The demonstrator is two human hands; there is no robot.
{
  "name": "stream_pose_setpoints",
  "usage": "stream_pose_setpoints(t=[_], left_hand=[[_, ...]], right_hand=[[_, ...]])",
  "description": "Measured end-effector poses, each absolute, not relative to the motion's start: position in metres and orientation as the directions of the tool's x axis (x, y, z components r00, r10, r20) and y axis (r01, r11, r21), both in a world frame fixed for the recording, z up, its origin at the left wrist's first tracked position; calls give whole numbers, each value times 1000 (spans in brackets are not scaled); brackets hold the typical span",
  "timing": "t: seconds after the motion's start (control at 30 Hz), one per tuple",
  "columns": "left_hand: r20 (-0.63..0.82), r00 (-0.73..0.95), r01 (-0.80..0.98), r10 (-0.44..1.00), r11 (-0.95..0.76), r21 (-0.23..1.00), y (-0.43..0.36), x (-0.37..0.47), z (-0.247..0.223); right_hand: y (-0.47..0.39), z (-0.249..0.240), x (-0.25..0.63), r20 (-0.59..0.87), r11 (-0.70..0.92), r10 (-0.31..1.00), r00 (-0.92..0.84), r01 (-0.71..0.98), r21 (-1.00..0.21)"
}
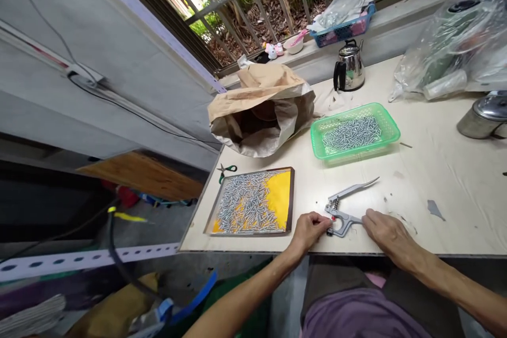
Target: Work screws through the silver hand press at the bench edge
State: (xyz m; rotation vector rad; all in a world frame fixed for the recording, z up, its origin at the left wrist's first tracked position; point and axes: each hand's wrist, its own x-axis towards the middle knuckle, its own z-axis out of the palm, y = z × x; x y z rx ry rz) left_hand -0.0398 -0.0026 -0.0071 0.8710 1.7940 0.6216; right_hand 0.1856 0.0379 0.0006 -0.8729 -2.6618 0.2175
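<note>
A grey metal hand tool [345,221] with a spring and a long raised lever lies near the table's front edge. My left hand [311,229] is closed in a pinch at the tool's left end, beside a small red part; what the fingertips hold is too small to name. My right hand [386,229] has its fingers wrapped on the end of the tool's lower handle. Left of my hands, a shallow tray [291,200] with a yellow bottom carries many small silver metal pieces. Behind the tool, a green plastic basket [356,152] contains similar pieces.
An open brown paper bag [257,100] stands at the back left, with green-handled scissors [227,170] near the tray. Farther back are a steel kettle [350,68] and plastic bags [439,53]. A metal pot [485,115] stands at the right.
</note>
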Motion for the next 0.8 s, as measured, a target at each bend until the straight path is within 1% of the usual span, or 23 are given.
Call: stream_pose_setpoints(t=[0.13,0.2,0.27,0.37,0.43,0.6,0.73,0.8], left_hand=[[-567,-219,437,794,600,670,6,-37,5],[-567,-187,510,802,573,642,10,-37,11],[-600,-128,546,790,561,622,13,-39,14],[-683,-7,530,731,582,617,13,-45,12],[-722,46,505,690,608,613,12,-47,10],[-782,48,481,622,671,564,8,-47,7],[-792,46,489,609,678,549,6,-46,6],[-793,39,500,608,675,542,4,-46,5]], right_hand=[[40,-6,185,250,793,606,-755,550,-263],[40,-10,184,260,796,603,-754,547,-260],[41,-12,183,278,798,601,-749,551,-243],[41,-12,182,296,801,599,-744,555,-226],[41,-9,183,276,808,588,-760,541,-234],[41,-3,185,195,803,582,-789,520,-293],[42,-1,188,141,798,561,-816,488,-355],[44,-1,190,118,796,554,-824,483,-365]])
